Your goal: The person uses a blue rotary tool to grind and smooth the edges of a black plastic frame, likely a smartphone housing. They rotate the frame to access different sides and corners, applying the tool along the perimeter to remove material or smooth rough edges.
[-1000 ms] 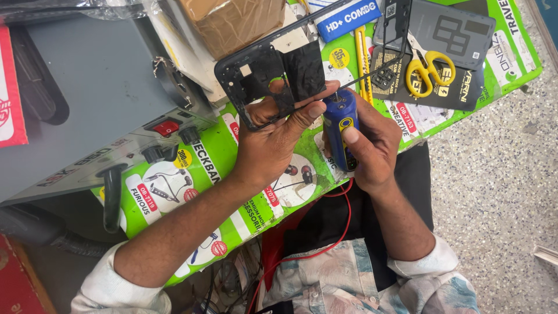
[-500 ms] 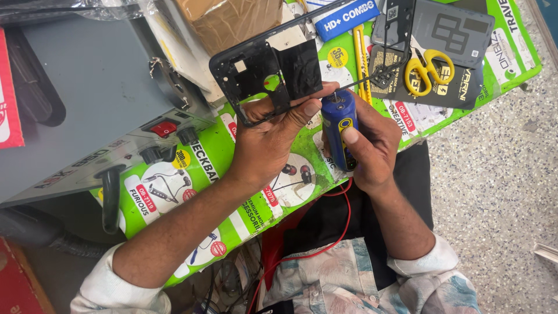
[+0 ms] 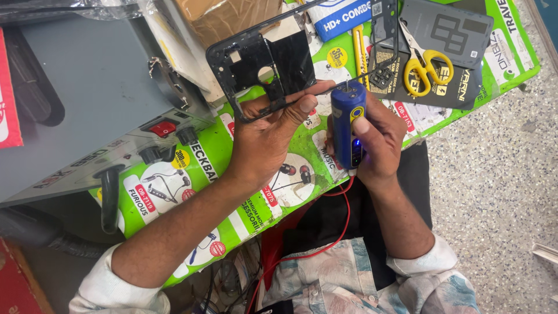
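We hold a black phone frame (image 3: 258, 72) up over the green printed mat (image 3: 232, 174), our left hand (image 3: 264, 139) gripping it along its lower edge, thumb pressed across the front and the other fingers curled behind it. The frame is tilted, its round cut-out facing us, and it hangs above the mat rather than resting on it. Our right hand (image 3: 375, 136) is closed around a blue powered hand tool (image 3: 347, 122), fingers wrapped round its body with the forefinger lying along the side; the tool stands nearly upright, its thin bit pointing up, just beside the frame's lower right corner, and we cannot tell whether the tip touches the frame. A small blue light glows low on the tool's body. A red wire (image 3: 331, 232) curves below the tool across our lap. Further back on the mat lie yellow-handled scissors (image 3: 424, 67) on top of dark flat packages (image 3: 453, 46), and a yellow utility knife (image 3: 361, 52) lies near them. To the left stands a grey machine (image 3: 81, 110) with a red switch (image 3: 163, 128) and black knobs.
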